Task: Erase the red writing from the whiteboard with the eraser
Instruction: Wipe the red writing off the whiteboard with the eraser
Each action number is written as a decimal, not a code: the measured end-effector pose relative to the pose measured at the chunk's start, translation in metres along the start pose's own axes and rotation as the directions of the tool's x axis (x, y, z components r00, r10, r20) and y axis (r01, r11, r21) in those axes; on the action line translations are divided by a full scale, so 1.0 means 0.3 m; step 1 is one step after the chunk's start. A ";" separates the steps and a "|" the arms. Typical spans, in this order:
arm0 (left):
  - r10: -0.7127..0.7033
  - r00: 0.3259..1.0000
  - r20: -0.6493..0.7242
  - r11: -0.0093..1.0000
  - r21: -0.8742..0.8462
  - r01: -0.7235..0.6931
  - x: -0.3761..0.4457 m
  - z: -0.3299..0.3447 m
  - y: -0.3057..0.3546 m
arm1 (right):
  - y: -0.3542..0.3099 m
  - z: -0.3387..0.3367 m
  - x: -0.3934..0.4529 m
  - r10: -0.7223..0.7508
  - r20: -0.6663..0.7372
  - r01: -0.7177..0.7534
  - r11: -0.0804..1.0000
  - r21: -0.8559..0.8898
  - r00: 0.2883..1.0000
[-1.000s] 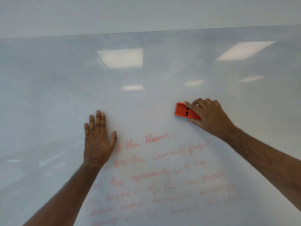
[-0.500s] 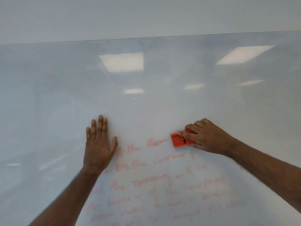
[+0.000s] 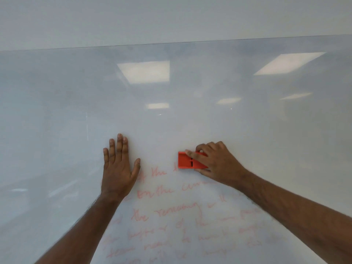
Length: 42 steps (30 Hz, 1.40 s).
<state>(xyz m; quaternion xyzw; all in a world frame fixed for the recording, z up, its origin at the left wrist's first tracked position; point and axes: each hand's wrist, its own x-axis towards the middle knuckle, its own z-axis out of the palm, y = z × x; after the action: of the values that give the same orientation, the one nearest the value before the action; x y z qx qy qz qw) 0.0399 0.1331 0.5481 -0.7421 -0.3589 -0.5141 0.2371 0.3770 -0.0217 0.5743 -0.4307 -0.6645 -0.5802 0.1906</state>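
- Several lines of faint red handwriting (image 3: 182,221) still cover the lower middle of the glossy white whiteboard (image 3: 57,111); the task looks far from finished.
- The flat orange-red plastic eraser (image 3: 187,160) lies pressed against the board at the right end of the top line of writing, well right of the word "the".
- The right hand (image 3: 215,164) grips the eraser: its fingers (image 3: 192,154) curl over the top edge, with the thumb below.
- The left hand (image 3: 119,168) rests flat on the board, fingers straight and close together, thumb spread, holding nothing. It seems to serve as a brace, and it has not shifted over the last second.
- A second ago the eraser sat above the writing, clear of it. It has since come down and leftward onto the top line.
- The word that ended that top line is now mostly gone, only a trace showing just left of the eraser. The end of the second line has also gone from sight, though the right hand may partly hide it.
- Judged from this, the stroke is taking off ink, and wiping has only begun on the uppermost lines.
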 end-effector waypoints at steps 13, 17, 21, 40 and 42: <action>0.020 1.000 -0.017 0.999 0.026 -0.020 -0.006 0.023 -0.024 | 0.081 -0.019 0.038 -0.016 0.018 0.016 1.000 -0.021 1.000; 0.026 0.999 -0.032 0.999 0.030 -0.025 -0.006 0.028 -0.030 | 0.061 -0.031 0.122 0.102 -0.020 -0.103 0.995 -0.007 0.995; 0.036 0.999 -0.040 0.999 0.031 -0.035 -0.007 0.031 -0.036 | -0.035 -0.010 0.146 0.086 -0.015 -0.085 0.996 0.030 0.996; 0.078 0.997 -0.015 0.995 0.057 -0.077 -0.013 0.013 -0.059 | 0.119 -0.080 0.037 -0.133 0.098 0.139 0.988 -0.060 0.986; 0.075 0.997 -0.015 0.995 0.060 -0.074 -0.015 0.013 -0.059 | 0.156 -0.101 0.061 -0.021 0.058 0.024 0.998 -0.053 0.998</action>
<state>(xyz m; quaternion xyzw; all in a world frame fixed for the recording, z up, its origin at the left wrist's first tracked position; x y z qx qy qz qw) 0.0277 0.1458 0.5422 -0.7431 -0.3438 -0.5004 0.2813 0.3966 -0.0456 0.6243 -0.4448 -0.6585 -0.5874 0.1532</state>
